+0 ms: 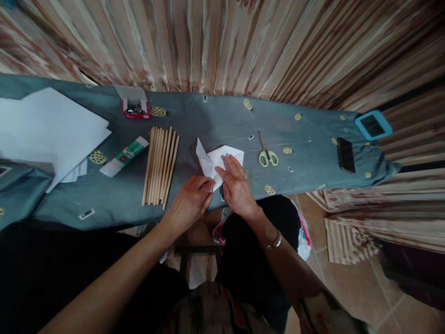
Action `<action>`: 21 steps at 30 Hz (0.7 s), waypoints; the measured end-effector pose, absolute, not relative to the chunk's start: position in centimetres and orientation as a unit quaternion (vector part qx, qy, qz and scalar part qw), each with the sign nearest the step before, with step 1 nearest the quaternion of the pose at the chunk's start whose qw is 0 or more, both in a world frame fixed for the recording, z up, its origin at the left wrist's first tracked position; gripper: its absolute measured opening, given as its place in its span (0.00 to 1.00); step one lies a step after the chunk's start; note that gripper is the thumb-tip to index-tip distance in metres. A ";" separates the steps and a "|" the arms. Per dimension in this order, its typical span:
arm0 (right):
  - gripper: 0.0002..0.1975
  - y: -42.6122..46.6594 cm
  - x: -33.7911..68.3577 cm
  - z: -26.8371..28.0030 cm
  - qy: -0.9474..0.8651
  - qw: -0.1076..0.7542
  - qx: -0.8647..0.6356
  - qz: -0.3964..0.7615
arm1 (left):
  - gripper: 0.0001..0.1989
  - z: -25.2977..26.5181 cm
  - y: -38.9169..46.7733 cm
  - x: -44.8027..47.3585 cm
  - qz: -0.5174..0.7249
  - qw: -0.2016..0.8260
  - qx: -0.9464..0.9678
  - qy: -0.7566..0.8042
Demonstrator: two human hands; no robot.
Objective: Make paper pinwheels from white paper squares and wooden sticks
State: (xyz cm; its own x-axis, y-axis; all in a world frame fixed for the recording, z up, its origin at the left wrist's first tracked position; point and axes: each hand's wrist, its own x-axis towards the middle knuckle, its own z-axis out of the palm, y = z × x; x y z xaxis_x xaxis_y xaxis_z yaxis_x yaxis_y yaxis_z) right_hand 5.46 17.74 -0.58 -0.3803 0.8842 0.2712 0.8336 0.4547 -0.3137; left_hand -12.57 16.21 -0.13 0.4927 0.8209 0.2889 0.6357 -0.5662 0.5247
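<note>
A folded piece of white paper (216, 155) lies near the table's front edge, with one pointed flap standing up on its left side. My left hand (189, 202) pinches the paper's lower corner between thumb and fingers. On the paper's right part rests my right hand (238, 189), its fingers stretched out and pressing on the surface. The fingers hide some of the creases. Wooden sticks (160, 164) lie in a row left of the paper. To the right are scissors (267, 155) with light green handles.
A glue stick (127, 155) and loose white sheets (52, 130) lie on the left. Behind the sticks stands an open red box (137, 109) of small metal pieces. A phone (346, 155) and a blue-framed object (373, 125) sit at the right end. A curtain (208, 46) hangs behind the table.
</note>
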 end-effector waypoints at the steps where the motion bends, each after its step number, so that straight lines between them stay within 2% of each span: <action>1: 0.22 17.8 5.6 -0.3 -0.827 0.209 -0.518 0.069 | 0.11 -0.1 16.2 -12.6 0.265 0.175 0.845 0.431; 7: 0.25 20.3 7.5 1.0 -0.793 0.249 -0.550 0.079 | 0.13 -0.3 16.1 -12.8 0.274 0.163 0.842 0.435; 15: 0.24 25.4 8.8 1.0 -0.829 0.181 -0.520 0.092 | 0.18 -0.1 16.1 -12.8 0.266 0.136 0.846 0.441; 21: 0.21 24.6 9.7 1.9 -0.787 0.233 -0.554 0.139 | 0.18 0.9 16.4 -13.8 0.229 0.086 0.864 0.440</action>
State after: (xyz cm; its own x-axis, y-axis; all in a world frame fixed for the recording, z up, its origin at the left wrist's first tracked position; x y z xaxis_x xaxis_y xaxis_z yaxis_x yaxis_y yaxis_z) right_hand 9.70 24.60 1.91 -0.2782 0.9364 0.2137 0.8068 0.3486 -0.4770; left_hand -13.77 16.38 0.88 0.5072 0.8000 0.3206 0.7208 -0.5977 0.3509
